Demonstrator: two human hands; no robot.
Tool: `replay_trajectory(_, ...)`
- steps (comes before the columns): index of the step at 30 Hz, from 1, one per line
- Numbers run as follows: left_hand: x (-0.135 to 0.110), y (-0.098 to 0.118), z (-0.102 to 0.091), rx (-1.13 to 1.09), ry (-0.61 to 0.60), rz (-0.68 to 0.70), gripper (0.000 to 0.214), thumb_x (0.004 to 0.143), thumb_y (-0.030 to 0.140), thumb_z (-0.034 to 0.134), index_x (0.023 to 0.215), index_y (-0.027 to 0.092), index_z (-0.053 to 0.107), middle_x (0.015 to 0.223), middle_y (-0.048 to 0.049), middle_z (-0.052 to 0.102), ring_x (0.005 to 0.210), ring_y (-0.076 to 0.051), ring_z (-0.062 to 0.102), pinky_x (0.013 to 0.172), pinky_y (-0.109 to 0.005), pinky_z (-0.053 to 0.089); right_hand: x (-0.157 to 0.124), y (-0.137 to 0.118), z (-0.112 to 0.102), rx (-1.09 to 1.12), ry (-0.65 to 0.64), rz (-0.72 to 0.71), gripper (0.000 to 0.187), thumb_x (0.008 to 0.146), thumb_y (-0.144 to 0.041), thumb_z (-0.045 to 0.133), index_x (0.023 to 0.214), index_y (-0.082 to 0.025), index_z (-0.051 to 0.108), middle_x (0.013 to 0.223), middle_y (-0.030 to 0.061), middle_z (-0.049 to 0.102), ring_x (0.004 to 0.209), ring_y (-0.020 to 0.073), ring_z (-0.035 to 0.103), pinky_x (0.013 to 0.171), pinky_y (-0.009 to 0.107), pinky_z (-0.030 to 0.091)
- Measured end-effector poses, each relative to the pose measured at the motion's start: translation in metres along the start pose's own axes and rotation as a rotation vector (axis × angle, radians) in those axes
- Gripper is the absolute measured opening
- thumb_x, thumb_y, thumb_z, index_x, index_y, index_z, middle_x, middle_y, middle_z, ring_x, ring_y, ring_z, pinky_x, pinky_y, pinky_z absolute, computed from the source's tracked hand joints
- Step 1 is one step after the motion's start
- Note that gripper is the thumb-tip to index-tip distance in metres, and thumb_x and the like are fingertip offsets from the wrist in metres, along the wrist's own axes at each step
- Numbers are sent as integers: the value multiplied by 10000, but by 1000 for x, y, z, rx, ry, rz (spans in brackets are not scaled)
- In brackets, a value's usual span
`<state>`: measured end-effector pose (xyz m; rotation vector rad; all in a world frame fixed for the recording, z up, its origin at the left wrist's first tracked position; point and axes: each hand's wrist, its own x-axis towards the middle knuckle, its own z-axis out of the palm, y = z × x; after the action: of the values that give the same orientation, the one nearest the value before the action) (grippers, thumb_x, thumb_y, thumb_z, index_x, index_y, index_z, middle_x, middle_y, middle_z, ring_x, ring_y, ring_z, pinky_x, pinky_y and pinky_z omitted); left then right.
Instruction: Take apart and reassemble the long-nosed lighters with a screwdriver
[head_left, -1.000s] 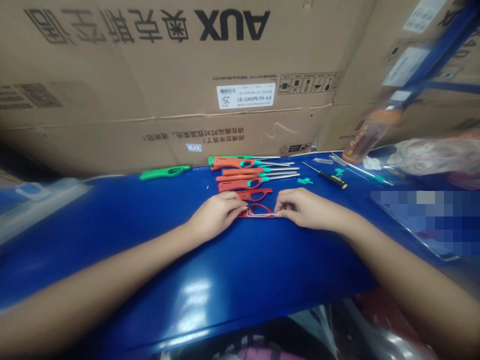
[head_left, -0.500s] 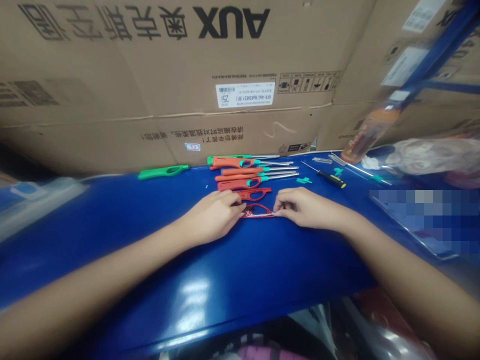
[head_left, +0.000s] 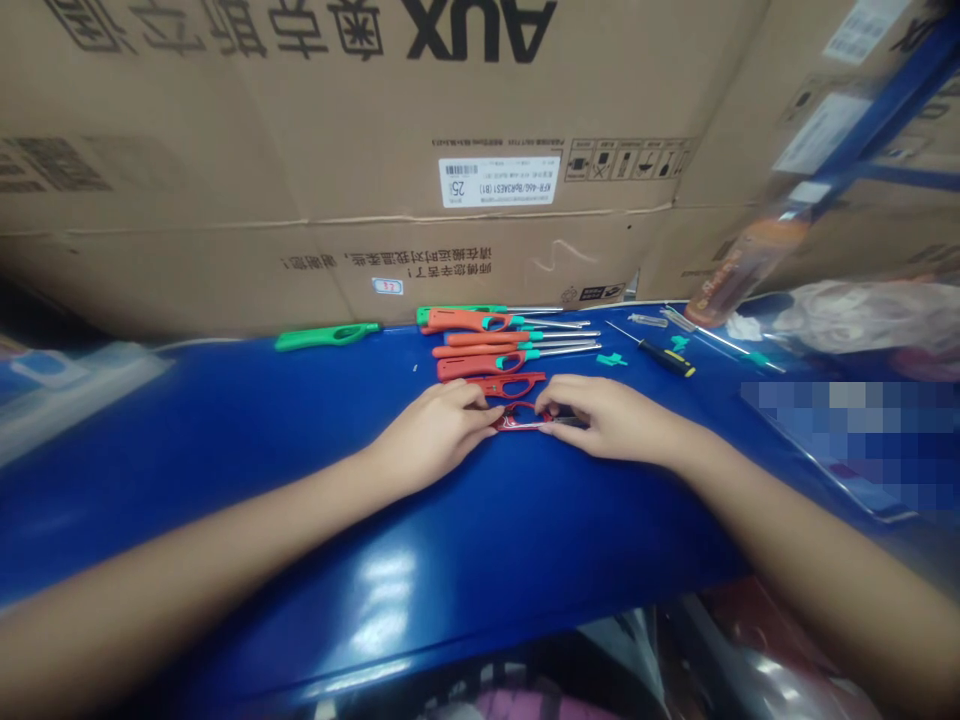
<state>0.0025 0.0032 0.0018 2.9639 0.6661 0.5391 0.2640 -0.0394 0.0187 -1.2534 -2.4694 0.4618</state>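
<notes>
Between my hands lies a red lighter casing half, its inside facing up, with a white wire running along its lower edge. My left hand pinches its left end, thumb and forefinger closed on it. My right hand has its fingertips closed on the right end; a small dark part shows between finger and thumb, too unclear to name. A second red casing half rests just beyond. Farther back, several long-nosed lighters in red, orange and green lie side by side, metal tubes pointing right.
A green lighter casing lies back left. On the right are a black-and-yellow screwdriver, small teal plastic pieces, a metal tube and an orange-capped bottle. A large cardboard box walls off the blue table's back edge.
My right fingers have shifted left over the casing's right end, and their grip has changed. The left hand stays on the left end. The whole view has moved slightly.
</notes>
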Motion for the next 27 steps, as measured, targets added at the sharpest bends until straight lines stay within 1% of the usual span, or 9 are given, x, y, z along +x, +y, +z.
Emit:
replay_trajectory(5,3,-6,1,1,-13,53,290,1027,266,481,1097,148,736,926,-90,668,862,-207,612,773,-348,509,-1,-1,-1,-58,-8,-48,94,931,-237,585,1010,-216,632,1029,38,641,799,145,594,674,252,430)
replay_trajectory(9,2,-9,4,-7,0,81,269,1016,253,502,1125,142,722,946,-91,672,883,-208,612,800,-357,507,1,-5,9,-115,28,-30,99,943,-269,581,1018,-226,630,1067,33,650,831,155,622,688,263,441)
replay_trajectory(13,-1,-9,10,-65,124,40,241,974,266,574,1146,175,715,1002,-86,689,952,-226,607,878,-401,506,4,-7,19,-79,77,27,63,932,-258,592,980,-220,606,1020,18,659,836,151,635,697,261,457)
replay_trajectory(16,-2,-7,13,-139,201,-1,292,930,244,627,1207,172,680,1049,-93,683,991,-235,605,915,-423,519,4,-8,20,-67,91,29,58,929,-243,590,983,-224,600,1029,15,659,825,144,637,698,259,466)
replay_trajectory(18,-2,-6,15,-232,225,-33,317,915,216,634,1226,161,661,1060,-96,665,987,-219,627,900,-393,545,4,-8,20,-80,81,0,87,939,-238,574,1020,-226,605,1067,25,660,843,148,645,707,264,475)
replay_trajectory(21,-1,-3,18,-331,239,-74,295,901,188,633,1191,153,674,1057,-95,647,956,-197,653,868,-353,569,4,-10,21,-120,66,-22,118,954,-237,554,1054,-224,615,1090,33,667,866,159,655,705,270,477)
replay_trajectory(24,-1,-2,19,-320,243,-79,299,895,181,632,1189,155,676,1058,-96,658,979,-211,653,900,-379,566,5,-12,23,-169,68,-7,111,959,-237,551,1041,-214,622,1073,29,674,842,157,655,678,266,466)
replay_trajectory(27,-1,-1,19,-304,243,-75,313,897,173,626,1206,154,670,1070,-98,665,998,-218,650,910,-389,565,6,-13,25,-264,72,1,129,974,-245,528,1047,-213,629,1075,32,673,830,163,655,626,263,433)
